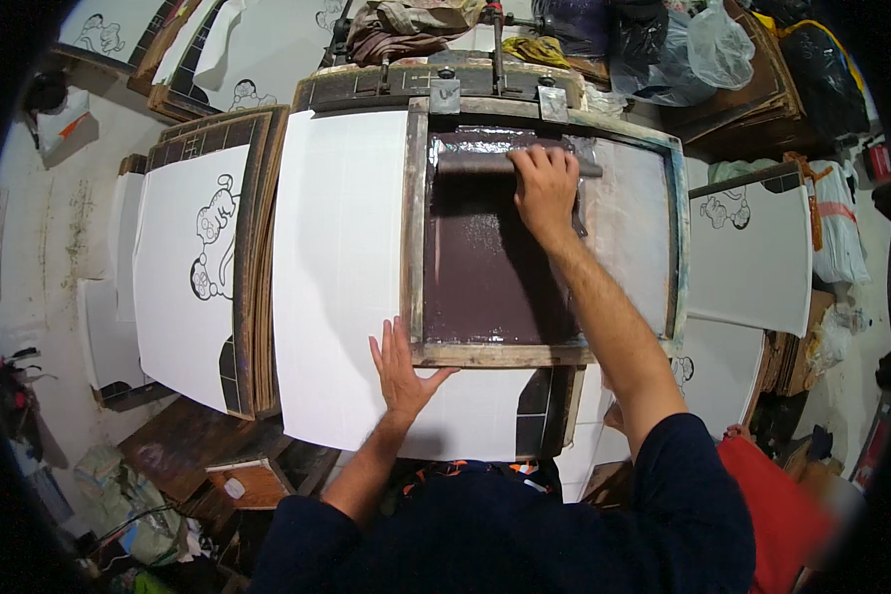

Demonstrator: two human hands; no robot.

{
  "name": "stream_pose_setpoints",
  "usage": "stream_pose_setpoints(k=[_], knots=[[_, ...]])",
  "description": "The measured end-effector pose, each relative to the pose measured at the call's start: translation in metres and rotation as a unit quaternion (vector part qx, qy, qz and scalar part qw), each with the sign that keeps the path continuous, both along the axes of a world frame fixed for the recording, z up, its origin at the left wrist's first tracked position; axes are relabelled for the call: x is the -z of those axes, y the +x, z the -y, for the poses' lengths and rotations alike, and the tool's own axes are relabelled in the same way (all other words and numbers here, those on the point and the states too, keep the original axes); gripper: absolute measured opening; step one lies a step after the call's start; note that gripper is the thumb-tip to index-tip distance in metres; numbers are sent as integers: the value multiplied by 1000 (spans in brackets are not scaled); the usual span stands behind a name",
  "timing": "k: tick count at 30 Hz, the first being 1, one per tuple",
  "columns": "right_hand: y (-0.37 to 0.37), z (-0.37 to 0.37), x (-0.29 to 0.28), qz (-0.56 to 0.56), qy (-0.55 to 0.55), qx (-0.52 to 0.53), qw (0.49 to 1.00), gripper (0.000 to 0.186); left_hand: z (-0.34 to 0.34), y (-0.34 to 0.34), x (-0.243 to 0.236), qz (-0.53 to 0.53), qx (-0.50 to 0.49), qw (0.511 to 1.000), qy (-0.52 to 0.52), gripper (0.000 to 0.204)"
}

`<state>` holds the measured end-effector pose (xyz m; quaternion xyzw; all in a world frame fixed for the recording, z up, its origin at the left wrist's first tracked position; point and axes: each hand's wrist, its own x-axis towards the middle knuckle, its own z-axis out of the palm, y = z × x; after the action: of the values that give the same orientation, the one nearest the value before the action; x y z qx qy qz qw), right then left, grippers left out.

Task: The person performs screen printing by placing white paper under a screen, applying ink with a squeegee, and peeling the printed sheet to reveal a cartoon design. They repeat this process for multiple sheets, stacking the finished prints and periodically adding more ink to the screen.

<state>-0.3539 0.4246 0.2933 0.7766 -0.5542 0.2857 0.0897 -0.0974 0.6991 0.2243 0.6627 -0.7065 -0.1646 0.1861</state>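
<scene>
A wooden-framed printing screen (510, 354) lies over a white sheet (339, 257) on a dark board. Its mesh is dark purple-brown over the left and middle, with wet, shiny ink (490, 282), and pale on the right. Near the far end of the mesh my right hand (546, 190) is closed over the top of a long squeegee (470, 163), which lies crosswise. My left hand (404, 374) rests with fingers spread at the near left corner of the frame, over the white sheet.
Metal clamps (445, 96) hold the screen's far edge to a bar. Stacked boards with printed white sheets (188, 257) stand at left, and more printed sheets (752, 257) at right. Behind are crumpled cloths (396, 30) and plastic bags (718, 45). A red cloth (772, 515) shows at lower right.
</scene>
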Motion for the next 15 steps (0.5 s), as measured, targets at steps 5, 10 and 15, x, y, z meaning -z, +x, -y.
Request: stream_pose_setpoints(k=[5,10,15], knots=[[12,66,23,-19,-20,37,999,24,-5,4,8,8,12,1000,-20,132],[3,77,23,-70,39,32,996,18,-5,3,9,0,3,1000,-22,125],[4,6,1,-110,42,11,993,24,-3,3,8,-6,8,1000,-26,125]])
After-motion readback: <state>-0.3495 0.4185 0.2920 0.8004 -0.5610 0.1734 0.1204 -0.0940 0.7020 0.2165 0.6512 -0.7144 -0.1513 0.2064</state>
